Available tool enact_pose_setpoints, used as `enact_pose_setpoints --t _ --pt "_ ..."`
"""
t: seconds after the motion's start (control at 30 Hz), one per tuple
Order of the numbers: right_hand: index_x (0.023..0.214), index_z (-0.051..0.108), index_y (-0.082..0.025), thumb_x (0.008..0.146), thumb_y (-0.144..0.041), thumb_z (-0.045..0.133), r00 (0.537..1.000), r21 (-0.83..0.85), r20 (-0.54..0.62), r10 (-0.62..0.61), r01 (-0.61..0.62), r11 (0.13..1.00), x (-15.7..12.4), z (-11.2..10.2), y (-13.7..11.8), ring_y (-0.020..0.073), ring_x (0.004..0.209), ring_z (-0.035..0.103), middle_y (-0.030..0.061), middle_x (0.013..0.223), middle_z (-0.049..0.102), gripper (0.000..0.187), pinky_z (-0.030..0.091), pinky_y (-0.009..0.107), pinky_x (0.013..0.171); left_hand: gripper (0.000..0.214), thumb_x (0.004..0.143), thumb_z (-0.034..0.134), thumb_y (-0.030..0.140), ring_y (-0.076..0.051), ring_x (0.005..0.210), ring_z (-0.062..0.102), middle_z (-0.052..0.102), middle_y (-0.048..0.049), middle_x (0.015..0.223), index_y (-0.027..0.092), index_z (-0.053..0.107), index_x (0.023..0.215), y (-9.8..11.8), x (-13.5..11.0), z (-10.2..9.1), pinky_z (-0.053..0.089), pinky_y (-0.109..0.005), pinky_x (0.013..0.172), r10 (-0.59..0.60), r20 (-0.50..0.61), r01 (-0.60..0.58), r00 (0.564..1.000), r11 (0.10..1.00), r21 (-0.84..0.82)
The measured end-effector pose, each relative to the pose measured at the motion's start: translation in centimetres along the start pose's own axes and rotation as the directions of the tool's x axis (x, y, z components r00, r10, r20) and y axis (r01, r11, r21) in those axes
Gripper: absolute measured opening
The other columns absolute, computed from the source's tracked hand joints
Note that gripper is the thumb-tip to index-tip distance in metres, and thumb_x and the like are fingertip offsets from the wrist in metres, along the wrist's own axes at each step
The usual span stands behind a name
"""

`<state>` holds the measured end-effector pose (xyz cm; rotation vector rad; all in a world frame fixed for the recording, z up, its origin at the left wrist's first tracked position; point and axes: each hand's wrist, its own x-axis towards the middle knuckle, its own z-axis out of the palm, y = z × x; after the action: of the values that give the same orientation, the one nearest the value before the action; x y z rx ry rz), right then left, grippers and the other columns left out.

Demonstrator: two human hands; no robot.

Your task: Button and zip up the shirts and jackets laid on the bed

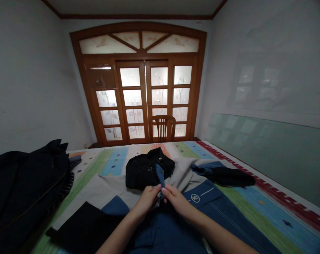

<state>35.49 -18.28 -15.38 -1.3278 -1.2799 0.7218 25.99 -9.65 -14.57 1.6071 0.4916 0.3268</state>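
Observation:
A blue, grey and black jacket (202, 197) lies spread front-up on the bed, its black hood (146, 169) folded toward the far side. Both my hands meet at the jacket's neck. My left hand (146, 199) is closed, its fingers pinched on the left edge of the collar opening. My right hand (176, 199) is closed as well, pinching the blue collar strip (160, 175) and the zipper area beside it. The jacket's right sleeve (226, 175) stretches out to the right, and its left sleeve (80, 225) lies at the lower left.
A colourful striped sheet (255, 204) covers the bed. A heap of dark clothes (25, 190) sits at the left edge. A wooden chair (163, 128) stands before the wooden glass-panel doors (141, 102). A glass pane (268, 151) leans on the right wall.

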Motion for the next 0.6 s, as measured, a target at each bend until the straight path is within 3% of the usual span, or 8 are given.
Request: enact_pose_setpoints --t 0.17,0.27,0.37,0.43,0.47,0.6 --pt "0.061 0.046 -0.017 0.067 -0.054 0.054 0.994 0.325 -0.044 0.103 -0.083 0.942 -0.1 0.3 -0.8 0.0088 0.052 0.035 -0.005 0.054 0.04 0.038 0.027 0.022 0.053 0.057 0.055 0.051 0.067 -0.001 0.028 0.01 0.017 0.0111 0.03 0.011 0.052 0.049 0.0 -0.3 -0.2 0.002 -0.021 0.034 0.001 0.058 0.009 0.998 0.984 -0.177" --pt "0.056 0.045 -0.017 0.057 -0.049 0.065 0.978 0.57 -0.103 0.181 -0.091 0.816 0.2 0.5 -1.2 0.0069 0.049 0.032 -0.0059 0.052 0.04 0.038 0.027 0.02 0.051 0.052 0.045 0.063 0.062 0.0 0.029 0.01 0.019 0.012 0.031 0.014 0.042 0.045 0.4 -0.4 -0.2 0.002 -0.018 0.034 -0.049 0.016 0.051 0.999 0.913 -0.406" --pt "0.056 0.044 -0.017 0.049 -0.043 0.071 0.96 0.723 -0.121 0.253 -0.09 0.685 0.7 0.4 -1.3 0.005 0.045 0.029 -0.0071 0.05 0.039 0.038 0.027 0.019 0.048 0.056 0.038 0.068 0.059 0.001 0.028 0.011 0.021 0.0126 0.03 0.018 0.031 0.045 0.7 -0.2 -0.2 0.003 -0.016 0.033 -0.079 -0.033 0.052 0.996 0.863 -0.502" --pt "0.057 0.044 -0.017 0.05 -0.043 0.069 0.96 0.704 -0.119 0.253 -0.098 0.703 1.0 -0.2 -1.2 0.005 0.044 0.029 -0.0074 0.049 0.038 0.037 0.027 0.019 0.047 0.057 0.037 0.069 0.058 0.001 0.028 0.011 0.021 0.013 0.03 0.018 0.03 0.047 0.8 0.0 -0.2 0.003 -0.015 0.032 -0.084 -0.048 0.048 0.995 0.86 -0.507" --pt "0.057 0.043 -0.017 0.054 -0.046 0.066 0.963 0.638 -0.122 0.239 -0.108 0.762 1.1 -0.6 -1.2 0.0055 0.044 0.03 -0.0072 0.049 0.038 0.037 0.027 0.019 0.046 0.057 0.037 0.069 0.058 0.001 0.028 0.011 0.022 0.0131 0.03 0.018 0.03 0.049 0.8 0.0 -0.2 0.004 -0.015 0.031 -0.086 -0.056 0.046 0.995 0.859 -0.51" --pt "0.049 0.036 -0.019 0.063 -0.059 0.049 0.972 0.133 -0.194 0.133 -0.108 0.985 1.0 -2.3 -1.4 0.0084 0.042 0.031 -0.0055 0.044 0.034 0.044 0.023 0.022 0.043 0.055 0.041 0.069 0.057 0.0 0.028 0.012 0.023 0.0132 0.031 0.019 0.031 0.052 1.1 0.1 -0.5 0.004 -0.015 0.031 -0.071 -0.09 0.018 0.993 0.869 -0.494"
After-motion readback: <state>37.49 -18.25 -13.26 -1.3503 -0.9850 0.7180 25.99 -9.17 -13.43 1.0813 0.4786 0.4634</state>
